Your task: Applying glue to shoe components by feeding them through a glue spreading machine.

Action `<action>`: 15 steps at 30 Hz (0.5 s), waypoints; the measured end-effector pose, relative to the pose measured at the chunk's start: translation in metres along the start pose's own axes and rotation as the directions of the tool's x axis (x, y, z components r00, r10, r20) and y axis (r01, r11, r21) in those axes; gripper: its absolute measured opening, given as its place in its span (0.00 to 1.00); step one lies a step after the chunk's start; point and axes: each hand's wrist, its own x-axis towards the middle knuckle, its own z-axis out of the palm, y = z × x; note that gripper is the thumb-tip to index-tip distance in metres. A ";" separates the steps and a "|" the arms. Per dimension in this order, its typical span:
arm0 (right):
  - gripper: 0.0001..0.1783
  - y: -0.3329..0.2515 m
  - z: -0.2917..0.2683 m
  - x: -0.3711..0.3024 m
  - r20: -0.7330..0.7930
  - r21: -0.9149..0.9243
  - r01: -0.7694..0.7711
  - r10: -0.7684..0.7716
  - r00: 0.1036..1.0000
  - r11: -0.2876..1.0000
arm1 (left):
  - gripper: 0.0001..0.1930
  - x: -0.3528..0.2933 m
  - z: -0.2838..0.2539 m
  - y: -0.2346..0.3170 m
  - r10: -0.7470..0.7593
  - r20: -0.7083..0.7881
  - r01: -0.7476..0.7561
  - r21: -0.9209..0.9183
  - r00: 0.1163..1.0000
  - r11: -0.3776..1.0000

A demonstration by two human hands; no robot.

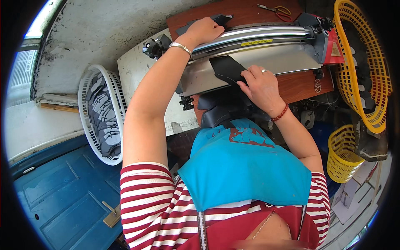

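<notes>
My right hand [260, 85] pinches the lower right edge of a flat black cut piece [226, 68], thumb below and fingers above. That piece lies over the metal feed plate [275, 59] of a roller machine, its far end close to the roller [258, 33]. My left hand [204, 31] reaches over the roller to the far side, its fingers curled down among dark cut pieces [221, 18]. Its fingertips are hidden, so what they grip does not show. More black pieces [221, 110] lie stacked at my lap, just before the machine.
Scissors [283, 14] lie on the brown board at the back. A white basket [85, 116] of grey-black pieces stands left; a yellow basket [377, 83] with dark pieces stands right. Below it is a smaller yellow basket [343, 158]. The machine's red end housing [333, 48] is at right.
</notes>
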 end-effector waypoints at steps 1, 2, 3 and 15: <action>0.14 0.002 0.004 0.001 0.006 -0.001 -0.018 0.018 1.000 1.000 | 0.25 -0.002 0.001 0.001 -0.001 0.011 0.000 0.021 1.000 1.000; 0.13 0.003 0.006 0.002 0.013 -0.002 -0.037 0.037 0.999 0.999 | 0.25 -0.003 0.000 0.004 0.003 0.009 -0.003 0.023 1.000 1.000; 0.13 0.004 0.007 0.003 0.010 -0.005 -0.038 0.038 0.999 0.999 | 0.26 -0.004 -0.002 0.007 0.014 0.024 -0.015 0.030 1.000 0.999; 0.21 -0.012 -0.002 0.007 0.090 -0.106 -0.053 0.062 0.994 0.993 | 0.31 -0.011 -0.003 0.014 0.020 0.029 -0.023 0.085 0.999 0.996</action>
